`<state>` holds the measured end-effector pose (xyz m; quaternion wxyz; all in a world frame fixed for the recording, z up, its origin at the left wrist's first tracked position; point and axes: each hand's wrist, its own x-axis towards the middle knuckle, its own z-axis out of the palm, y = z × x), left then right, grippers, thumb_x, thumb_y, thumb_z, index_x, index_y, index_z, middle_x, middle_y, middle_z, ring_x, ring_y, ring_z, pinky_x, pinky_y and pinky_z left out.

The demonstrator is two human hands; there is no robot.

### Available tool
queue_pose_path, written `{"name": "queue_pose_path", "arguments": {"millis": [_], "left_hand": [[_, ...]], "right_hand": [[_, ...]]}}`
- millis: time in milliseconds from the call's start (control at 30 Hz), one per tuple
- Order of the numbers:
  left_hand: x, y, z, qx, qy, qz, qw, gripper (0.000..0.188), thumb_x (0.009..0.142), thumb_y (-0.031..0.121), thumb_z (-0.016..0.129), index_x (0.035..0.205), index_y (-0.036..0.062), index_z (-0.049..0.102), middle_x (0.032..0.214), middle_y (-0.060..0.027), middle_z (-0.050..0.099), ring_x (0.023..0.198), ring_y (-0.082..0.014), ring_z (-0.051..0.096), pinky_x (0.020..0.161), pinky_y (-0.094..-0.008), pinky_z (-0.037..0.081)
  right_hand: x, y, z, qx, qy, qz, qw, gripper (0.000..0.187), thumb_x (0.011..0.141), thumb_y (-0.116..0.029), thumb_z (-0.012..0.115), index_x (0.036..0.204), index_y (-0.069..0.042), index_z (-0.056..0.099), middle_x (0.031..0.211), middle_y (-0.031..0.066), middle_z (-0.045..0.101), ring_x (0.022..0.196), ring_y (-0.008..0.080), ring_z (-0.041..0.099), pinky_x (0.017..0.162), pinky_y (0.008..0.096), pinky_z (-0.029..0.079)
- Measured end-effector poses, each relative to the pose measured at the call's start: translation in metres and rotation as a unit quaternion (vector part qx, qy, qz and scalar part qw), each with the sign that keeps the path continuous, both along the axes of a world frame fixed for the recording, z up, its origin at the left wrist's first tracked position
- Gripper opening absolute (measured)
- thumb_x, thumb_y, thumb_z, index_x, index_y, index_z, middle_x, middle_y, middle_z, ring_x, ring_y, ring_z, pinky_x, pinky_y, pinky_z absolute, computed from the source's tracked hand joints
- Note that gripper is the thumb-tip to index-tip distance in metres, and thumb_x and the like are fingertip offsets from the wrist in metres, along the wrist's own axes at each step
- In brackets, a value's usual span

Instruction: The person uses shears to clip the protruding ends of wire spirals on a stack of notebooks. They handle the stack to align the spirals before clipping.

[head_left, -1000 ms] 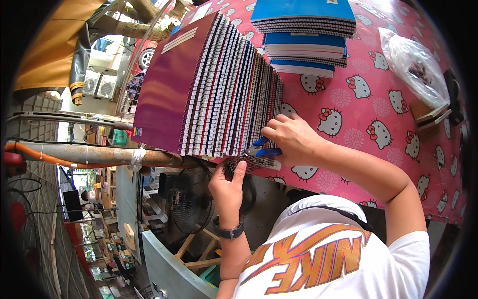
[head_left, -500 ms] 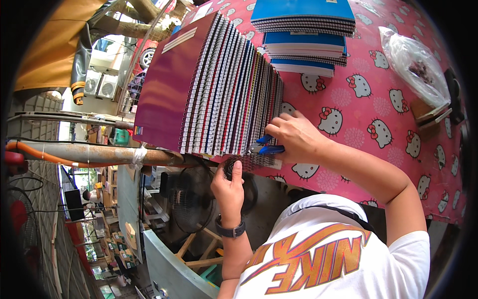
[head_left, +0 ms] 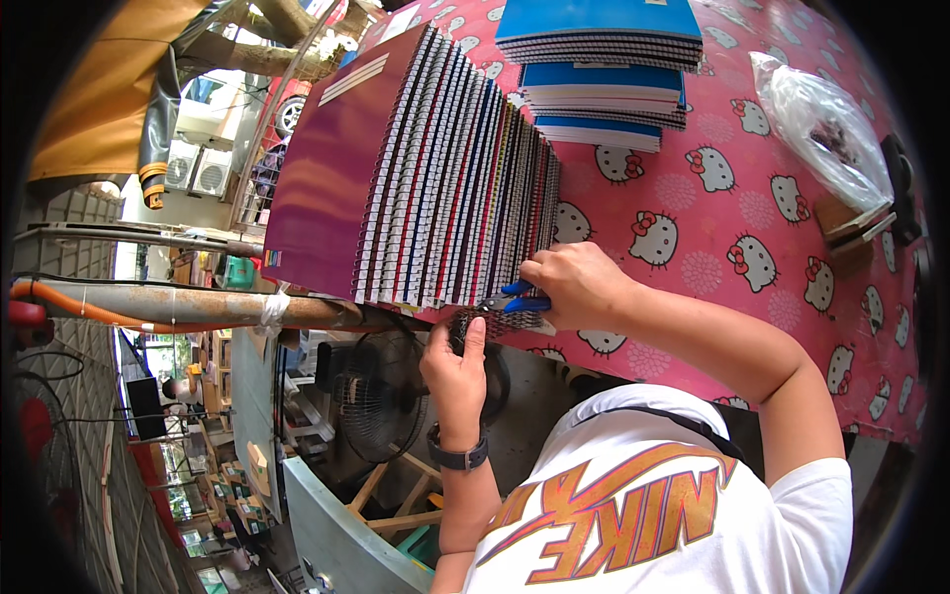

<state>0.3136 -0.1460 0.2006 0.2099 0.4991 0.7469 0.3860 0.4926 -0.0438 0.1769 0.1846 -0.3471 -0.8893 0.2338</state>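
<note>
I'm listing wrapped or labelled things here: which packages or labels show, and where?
Clear plastic bag: far right on the pink cloth, crumpled, dark contents.
Pale label strip: on the purple notebook cover, upper left, slanted stripes.
Blue notebook stacks: top centre, no wrapping seen.

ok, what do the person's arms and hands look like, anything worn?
Both hands are bare, no gloves. The left hand has a dark watch with a band round the wrist. The right hand shows no ring or band that I can see. Forearms are bare; the right arm ends in a short white sleeve of a white t-shirt with orange print.
</note>
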Motion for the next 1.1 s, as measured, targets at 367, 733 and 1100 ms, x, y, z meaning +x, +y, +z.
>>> {"name": "queue_pose_path", "arguments": {"millis": [367,733,1100], "left_hand": [[0.007,0.000,0.000,-0.031,-0.223,0.005,0.974,0.022,0.090,0.024,0.063,0.085,0.0042,0.055,0.058,0.0024,0.049,0.043,-0.0038,0.041,0.039,-0.0186,0.032],[0.005,0.002,-0.011,-0.003,-0.085,-0.008,0.996,0.020,0.089,0.023,0.064,0.085,0.0053,0.056,0.058,0.0041,0.050,0.044,-0.0023,0.041,0.039,-0.0183,0.031],[0.002,0.005,-0.016,-0.059,-0.130,-0.003,0.990,0.025,0.084,0.022,0.070,0.084,0.0000,0.060,0.064,-0.0008,0.057,0.054,-0.0088,0.047,0.052,-0.0253,0.040]], "right_hand": [[0.007,0.001,-0.007,0.091,-0.022,-0.034,0.995,0.047,0.056,-0.026,0.080,0.093,-0.008,0.057,0.088,0.0064,0.059,0.092,0.0258,0.057,0.081,0.0401,0.044],[0.006,0.006,-0.007,-0.020,-0.014,-0.006,1.000,0.034,0.059,-0.025,0.077,0.081,-0.006,0.059,0.076,0.0090,0.061,0.075,0.0281,0.062,0.066,0.0419,0.050],[0.008,0.005,-0.016,0.122,-0.004,-0.011,0.993,0.042,0.057,-0.028,0.078,0.087,-0.007,0.058,0.081,0.0083,0.061,0.080,0.0285,0.061,0.075,0.0402,0.048]]}}
